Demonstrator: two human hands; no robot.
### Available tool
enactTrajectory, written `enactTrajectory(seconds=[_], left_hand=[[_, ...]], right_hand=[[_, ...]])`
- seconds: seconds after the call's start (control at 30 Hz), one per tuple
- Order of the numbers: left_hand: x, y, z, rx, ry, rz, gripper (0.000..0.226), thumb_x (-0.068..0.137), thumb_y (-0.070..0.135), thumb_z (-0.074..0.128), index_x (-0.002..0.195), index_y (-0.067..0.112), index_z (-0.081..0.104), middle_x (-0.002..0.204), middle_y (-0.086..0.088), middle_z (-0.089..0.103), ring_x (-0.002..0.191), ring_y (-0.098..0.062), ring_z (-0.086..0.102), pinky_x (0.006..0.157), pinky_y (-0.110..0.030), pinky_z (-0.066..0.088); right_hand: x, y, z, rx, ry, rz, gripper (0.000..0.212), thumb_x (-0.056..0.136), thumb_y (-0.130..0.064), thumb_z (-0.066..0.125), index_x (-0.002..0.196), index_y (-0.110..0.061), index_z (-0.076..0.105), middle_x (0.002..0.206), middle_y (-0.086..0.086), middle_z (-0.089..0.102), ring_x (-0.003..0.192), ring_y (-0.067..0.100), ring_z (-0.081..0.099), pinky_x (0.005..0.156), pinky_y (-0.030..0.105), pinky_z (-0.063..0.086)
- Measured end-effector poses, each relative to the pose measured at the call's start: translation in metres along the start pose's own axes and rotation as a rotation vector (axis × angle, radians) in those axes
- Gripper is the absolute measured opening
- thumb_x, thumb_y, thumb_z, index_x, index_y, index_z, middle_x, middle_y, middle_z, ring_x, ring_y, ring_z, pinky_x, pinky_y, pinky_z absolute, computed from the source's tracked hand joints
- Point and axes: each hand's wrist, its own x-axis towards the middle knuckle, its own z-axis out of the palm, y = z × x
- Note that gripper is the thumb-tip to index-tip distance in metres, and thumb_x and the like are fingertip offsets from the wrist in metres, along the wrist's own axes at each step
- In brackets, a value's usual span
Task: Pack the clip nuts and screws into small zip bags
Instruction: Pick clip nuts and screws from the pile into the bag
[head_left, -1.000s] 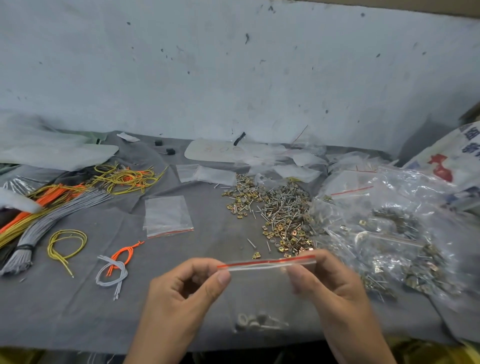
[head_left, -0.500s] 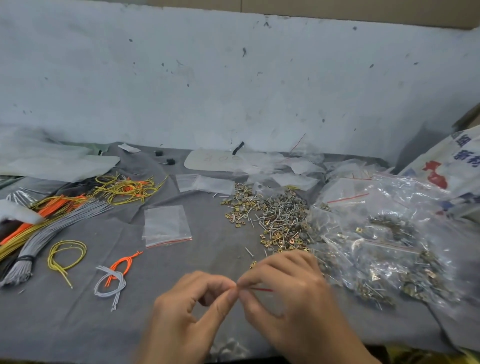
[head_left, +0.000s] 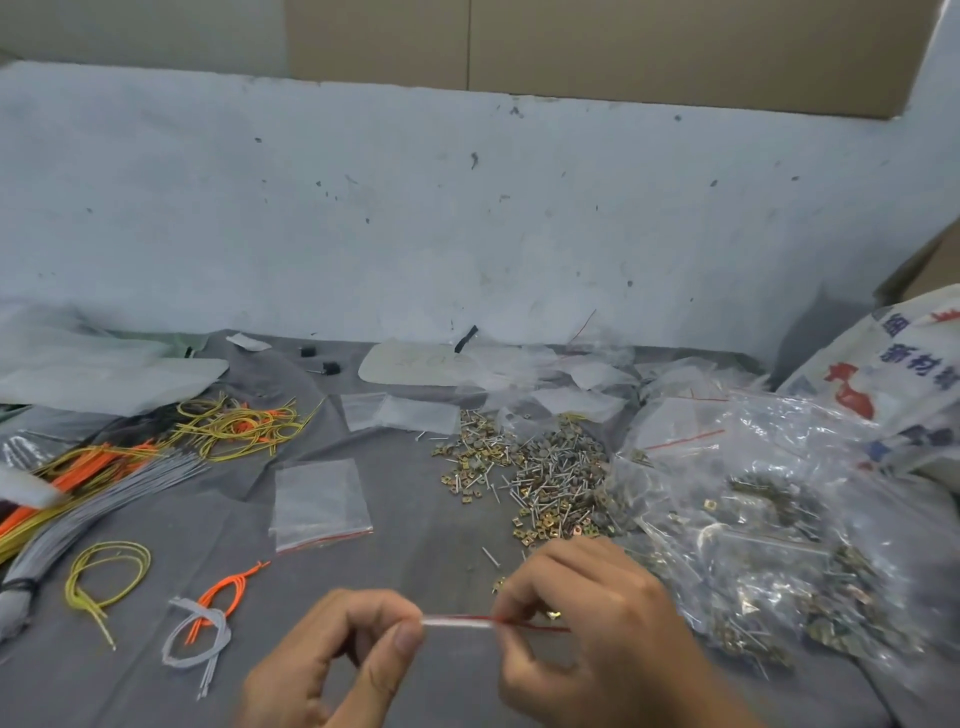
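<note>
While both hands hover over the near edge of the grey cloth-covered counter (head_left: 415, 545), the left hand (head_left: 332, 660) pinches one end of a small clear zip bag with a red-striped seal (head_left: 457, 621) between thumb and forefinger. The right hand (head_left: 597, 639) pinches the other end, so each grip is narrow and holds that seal. The bag's body is hidden behind the hands. A loose heap of brass clip nuts and silver screws (head_left: 540, 478) lies mid-counter, with a flat stack of empty clear zip bags (head_left: 319, 501) beside it. Filled clear bags (head_left: 779, 545) crowd the right edge, and orange, yellow and grey wire bundles (head_left: 104, 467) the left.
</note>
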Motion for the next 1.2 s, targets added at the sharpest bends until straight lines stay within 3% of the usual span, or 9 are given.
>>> enactTrajectory(seconds=[0.2,0.57,0.73,0.83,0.93,1.0,1.07,1.13,1.2], left_hand=[[0.009,-0.007,-0.007,0.001,0.067,0.011,0.020,0.075,0.050,0.065,0.083,0.033,0.071,0.063,0.007,0.061,0.057,-0.007,0.057,0.061,-0.017,0.047],[0.016,-0.025,0.003,0.003,-0.038,0.048,0.016,0.078,0.049,0.062,0.085,0.036,0.069,0.058,0.013,0.056,0.052,0.006,0.049,0.056,-0.002,0.038],[0.015,-0.031,0.014,-0.123,-0.004,-0.075,0.024,0.070,0.055,0.064,0.080,0.035,0.071,0.056,0.002,0.061,0.049,-0.014,0.055,0.049,-0.014,0.040],[0.014,-0.028,0.027,-0.215,0.038,-0.133,0.023,0.065,0.056,0.062,0.075,0.036,0.070,0.056,-0.011,0.057,0.041,-0.018,0.046,0.043,-0.017,0.032],[0.015,-0.023,0.038,-0.242,0.000,-0.142,0.021,0.066,0.056,0.060,0.073,0.038,0.068,0.050,-0.006,0.050,0.042,-0.002,0.036,0.043,-0.016,0.024],[0.013,-0.022,0.046,-0.224,-0.046,-0.136,0.021,0.068,0.056,0.060,0.075,0.039,0.068,0.050,0.002,0.049,0.043,0.002,0.035,0.043,-0.014,0.024],[0.011,-0.022,0.056,-0.247,-0.103,-0.156,0.023,0.067,0.059,0.060,0.076,0.040,0.069,0.052,0.010,0.050,0.045,0.002,0.038,0.044,-0.013,0.027],[0.008,-0.021,0.069,-0.311,-0.120,-0.229,0.026,0.062,0.062,0.062,0.073,0.040,0.070,0.052,0.010,0.051,0.045,0.001,0.039,0.045,-0.013,0.027],[0.005,-0.021,0.077,-0.360,-0.099,-0.315,0.026,0.060,0.060,0.067,0.072,0.038,0.071,0.051,0.003,0.053,0.044,-0.001,0.038,0.044,-0.013,0.027]], right_hand=[[-0.002,0.013,-0.012,0.001,-0.003,0.061,0.007,0.067,-0.024,0.061,0.064,-0.024,0.068,0.067,-0.015,0.061,0.062,0.011,0.058,0.060,0.026,0.053],[-0.021,0.030,-0.016,0.046,-0.048,0.143,0.007,0.072,-0.025,0.066,0.070,-0.027,0.072,0.071,-0.019,0.063,0.065,0.002,0.061,0.056,0.021,0.053],[-0.032,0.040,-0.022,0.010,-0.018,0.186,0.014,0.079,-0.040,0.070,0.069,-0.030,0.070,0.072,-0.022,0.063,0.068,-0.003,0.063,0.070,0.011,0.052],[-0.040,0.043,-0.020,0.080,0.010,0.261,0.019,0.083,-0.048,0.070,0.072,-0.032,0.069,0.073,-0.019,0.064,0.067,0.000,0.064,0.059,0.014,0.052],[-0.055,0.042,-0.011,0.290,0.054,0.560,0.030,0.076,-0.063,0.075,0.083,-0.033,0.073,0.078,-0.006,0.068,0.065,0.012,0.067,0.059,0.026,0.056],[-0.069,0.050,0.000,0.503,-0.037,0.857,0.037,0.070,-0.056,0.084,0.098,-0.034,0.074,0.099,0.000,0.073,0.081,0.019,0.072,0.079,0.034,0.059],[-0.079,0.048,0.013,0.783,-0.246,0.937,0.031,0.078,-0.036,0.083,0.105,-0.026,0.071,0.121,0.005,0.069,0.103,0.013,0.070,0.101,0.033,0.051],[-0.079,0.052,0.028,0.773,-0.245,0.960,0.017,0.079,-0.035,0.082,0.091,-0.024,0.079,0.114,0.002,0.074,0.110,0.009,0.067,0.109,0.035,0.044],[-0.079,0.050,0.034,0.706,-0.083,1.051,0.011,0.077,-0.035,0.085,0.084,-0.029,0.081,0.090,0.001,0.078,0.092,0.008,0.072,0.095,0.034,0.053]])
